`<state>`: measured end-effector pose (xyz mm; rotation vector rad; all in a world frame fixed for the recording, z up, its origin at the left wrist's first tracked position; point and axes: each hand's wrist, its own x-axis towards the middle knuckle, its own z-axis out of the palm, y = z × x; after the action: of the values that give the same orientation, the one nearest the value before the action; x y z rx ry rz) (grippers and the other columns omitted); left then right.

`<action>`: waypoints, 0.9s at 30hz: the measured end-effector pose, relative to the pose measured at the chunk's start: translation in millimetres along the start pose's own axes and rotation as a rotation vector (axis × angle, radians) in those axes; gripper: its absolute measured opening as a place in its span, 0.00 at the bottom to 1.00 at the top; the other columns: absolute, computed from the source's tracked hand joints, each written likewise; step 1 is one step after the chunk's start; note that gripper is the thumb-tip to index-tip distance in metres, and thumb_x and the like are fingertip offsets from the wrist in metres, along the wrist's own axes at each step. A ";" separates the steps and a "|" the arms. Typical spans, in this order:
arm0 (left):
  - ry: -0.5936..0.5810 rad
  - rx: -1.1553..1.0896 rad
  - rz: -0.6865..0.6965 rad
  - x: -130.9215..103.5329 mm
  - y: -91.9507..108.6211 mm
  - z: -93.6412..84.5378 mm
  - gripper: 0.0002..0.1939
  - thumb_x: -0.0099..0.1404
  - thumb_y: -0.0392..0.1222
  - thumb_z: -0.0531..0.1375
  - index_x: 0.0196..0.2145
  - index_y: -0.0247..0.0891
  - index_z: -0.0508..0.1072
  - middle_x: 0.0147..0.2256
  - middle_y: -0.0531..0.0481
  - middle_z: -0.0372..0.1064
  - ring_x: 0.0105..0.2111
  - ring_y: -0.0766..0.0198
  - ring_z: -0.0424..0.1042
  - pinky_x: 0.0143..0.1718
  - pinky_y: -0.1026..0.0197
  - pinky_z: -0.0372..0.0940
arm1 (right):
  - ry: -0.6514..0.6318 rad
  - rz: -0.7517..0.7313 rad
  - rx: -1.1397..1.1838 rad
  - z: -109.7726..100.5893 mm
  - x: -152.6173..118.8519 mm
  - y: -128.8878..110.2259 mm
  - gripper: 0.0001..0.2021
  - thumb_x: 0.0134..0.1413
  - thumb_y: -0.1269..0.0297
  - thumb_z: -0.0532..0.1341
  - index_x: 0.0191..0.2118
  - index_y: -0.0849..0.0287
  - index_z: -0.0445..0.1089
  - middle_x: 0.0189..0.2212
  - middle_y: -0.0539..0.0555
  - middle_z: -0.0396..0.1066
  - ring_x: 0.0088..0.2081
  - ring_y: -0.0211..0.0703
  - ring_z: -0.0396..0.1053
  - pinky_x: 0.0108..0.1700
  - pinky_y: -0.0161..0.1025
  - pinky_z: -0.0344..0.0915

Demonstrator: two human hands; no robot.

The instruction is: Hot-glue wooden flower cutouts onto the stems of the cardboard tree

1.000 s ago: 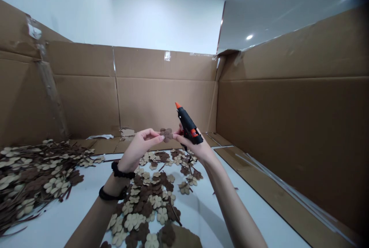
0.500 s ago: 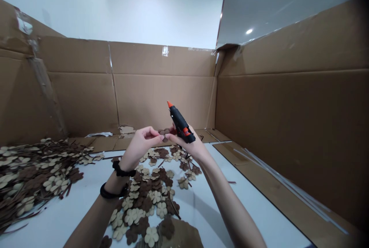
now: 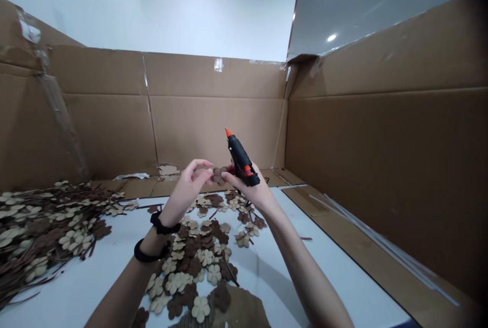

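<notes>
Between my two hands is a small brown flower [image 3: 218, 176], held up over the far part of the white table. My left hand [image 3: 191, 181] pinches or touches its left side with thumb and fingertips. My right hand [image 3: 252, 185] grips the flower's right side between thumb and finger. A black glue gun with an orange tip [image 3: 239, 155] also rests in my right hand, its nozzle pointing up and away. Below, cream and brown flowers [image 3: 194, 257] lie in a loose pile on the table.
At the left is a large heap of stemmed cream and brown flowers [image 3: 49, 236]. Tall cardboard walls [image 3: 213, 124] surround the table [image 3: 282, 267]. Clear glue sticks [image 3: 381, 246] lie along the right cardboard edge. A torn cardboard piece [image 3: 244, 307] sits at the near edge.
Both hands have risen slightly with the flower. The glue gun has shifted a little up and right. My left fingers have loosened somewhat around the flower's left edge.
</notes>
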<state>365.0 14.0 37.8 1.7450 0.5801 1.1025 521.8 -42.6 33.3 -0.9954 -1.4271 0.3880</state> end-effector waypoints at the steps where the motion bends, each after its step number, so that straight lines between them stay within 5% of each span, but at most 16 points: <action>1: 0.002 0.031 0.013 0.8 -0.9 -0.8 0.10 0.62 0.46 0.55 0.37 0.38 0.67 0.29 0.52 0.69 0.30 0.66 0.68 0.35 0.64 0.62 | 0.019 0.012 -0.004 0.8 0.2 0.6 0.15 0.44 0.61 0.64 0.36 0.57 0.59 0.29 0.50 0.67 0.31 0.41 0.67 0.38 0.41 0.64; 8: -0.135 0.133 0.067 1.5 -6.6 0.6 0.12 0.62 0.49 0.57 0.33 0.36 0.68 0.32 0.49 0.72 0.34 0.64 0.70 0.38 0.62 0.63 | 0.045 0.079 -0.039 9.6 -2.0 -6.6 0.14 0.43 0.60 0.64 0.34 0.58 0.60 0.27 0.51 0.69 0.31 0.41 0.68 0.38 0.41 0.64; 15: 0.014 0.246 0.155 -6.9 8.7 -22.4 0.13 0.61 0.48 0.59 0.37 0.35 0.71 0.36 0.45 0.75 0.35 0.61 0.73 0.39 0.60 0.65 | 0.058 0.040 -0.054 0.1 -3.1 -14.7 0.15 0.48 0.55 0.64 0.39 0.56 0.62 0.37 0.56 0.74 0.38 0.46 0.71 0.44 0.46 0.65; 18: 0.098 0.345 0.099 -29.6 20.3 -60.2 0.19 0.57 0.50 0.62 0.41 0.35 0.73 0.39 0.44 0.76 0.37 0.59 0.74 0.39 0.61 0.66 | 0.072 0.018 -0.034 -8.2 -5.1 -18.7 0.16 0.49 0.55 0.64 0.41 0.55 0.61 0.39 0.56 0.74 0.41 0.46 0.72 0.46 0.47 0.65; 21: 0.297 0.663 -0.030 -73.5 38.5 -117.4 0.19 0.53 0.53 0.63 0.36 0.35 0.75 0.35 0.49 0.76 0.33 0.61 0.72 0.34 0.64 0.65 | 0.123 -0.031 -0.029 -16.0 -8.8 -24.9 0.16 0.49 0.55 0.65 0.39 0.55 0.62 0.36 0.54 0.74 0.39 0.45 0.73 0.47 0.49 0.65; 24: 0.512 1.003 -0.309 -132.1 64.1 -184.8 0.20 0.56 0.56 0.59 0.37 0.36 0.73 0.32 0.57 0.74 0.33 0.65 0.68 0.33 0.67 0.61 | 0.184 -0.079 -0.028 -21.5 -12.8 -33.5 0.13 0.49 0.56 0.65 0.36 0.56 0.63 0.33 0.51 0.74 0.38 0.45 0.73 0.49 0.51 0.65; 27: 0.515 1.099 -0.598 -191.9 83.5 -245.5 0.24 0.60 0.61 0.53 0.40 0.38 0.70 0.31 0.63 0.72 0.33 0.67 0.66 0.34 0.68 0.60 | 0.249 -0.119 0.013 -24.5 -15.0 -42.7 0.10 0.49 0.59 0.65 0.33 0.55 0.63 0.30 0.51 0.73 0.36 0.44 0.73 0.48 0.51 0.65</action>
<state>51.1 -54.7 65.6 1.8780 2.1761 0.8062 528.0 -86.3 59.8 -0.9091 -1.2489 0.1784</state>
